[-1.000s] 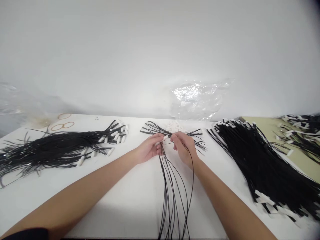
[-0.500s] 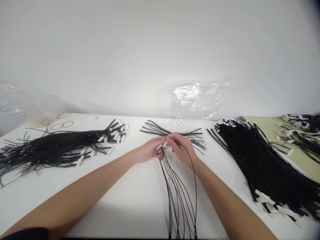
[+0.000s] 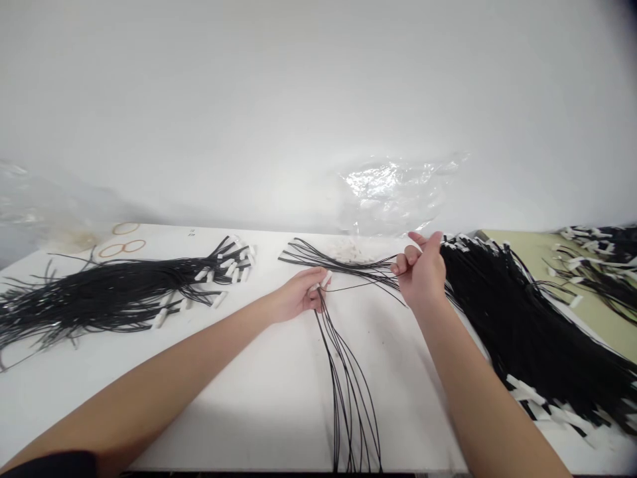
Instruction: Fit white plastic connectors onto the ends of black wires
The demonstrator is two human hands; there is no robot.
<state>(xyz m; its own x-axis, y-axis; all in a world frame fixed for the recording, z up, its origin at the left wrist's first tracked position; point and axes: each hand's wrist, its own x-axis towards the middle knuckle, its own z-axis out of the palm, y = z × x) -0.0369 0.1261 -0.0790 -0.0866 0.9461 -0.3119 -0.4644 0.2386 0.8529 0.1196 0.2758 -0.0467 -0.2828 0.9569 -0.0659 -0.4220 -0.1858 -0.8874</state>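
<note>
My left hand [image 3: 301,294] is closed on small white connectors [image 3: 322,281], pinched between thumb and fingers. From them several thin black wires [image 3: 348,372] hang down over the front edge of the table. One single black wire [image 3: 361,287] stretches sideways from the connectors to my right hand [image 3: 422,269]. The right hand is raised, its fingers curled around that wire's far part, the thumb and a fingertip pointing up. Behind both hands lies a loose bundle of short black wires [image 3: 343,265], and small white pieces [image 3: 348,251] are heaped just beyond it.
A big bundle of black wires with white connectors [image 3: 527,325] lies on the right, partly over a yellow-green board [image 3: 602,318]. Another wire bundle [image 3: 129,292] spreads on the left, with rubber bands [image 3: 122,249] behind it. Clear plastic bags [image 3: 393,192] rest against the wall.
My right hand has moved away from the left, to the right and slightly up, drawing one wire out sideways. The left hand stays in place with the connectors.
</note>
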